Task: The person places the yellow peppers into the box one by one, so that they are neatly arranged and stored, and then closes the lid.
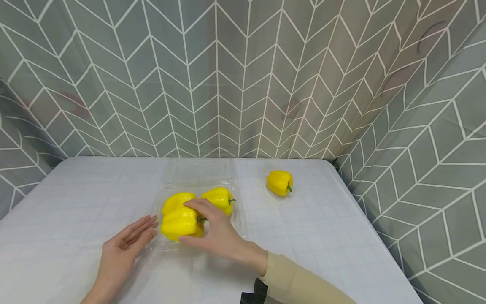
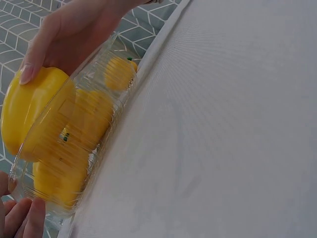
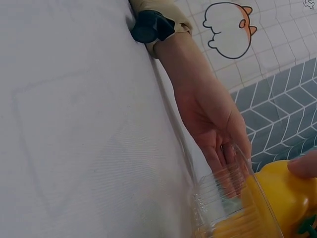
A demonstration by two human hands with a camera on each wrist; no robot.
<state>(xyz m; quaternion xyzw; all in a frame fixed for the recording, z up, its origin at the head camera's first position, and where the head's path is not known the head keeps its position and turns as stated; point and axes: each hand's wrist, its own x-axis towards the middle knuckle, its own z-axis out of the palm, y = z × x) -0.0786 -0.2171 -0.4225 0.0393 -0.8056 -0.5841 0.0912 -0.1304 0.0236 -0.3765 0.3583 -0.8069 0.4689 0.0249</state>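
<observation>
Grasping yellow pepper (image 1: 179, 223) with right hand (image 1: 220, 230) over clear box (image 1: 236, 218) containing two other peppers (image 1: 218, 198); extending left hand (image 1: 123, 245) alongside with fingers (image 1: 136, 226) released.

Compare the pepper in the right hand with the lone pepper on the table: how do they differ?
The held pepper is gripped by the right hand; the lone pepper is untouched. The held pepper is at the clear container; the lone pepper rests apart on the table. Both are yellow with green stems.
</observation>
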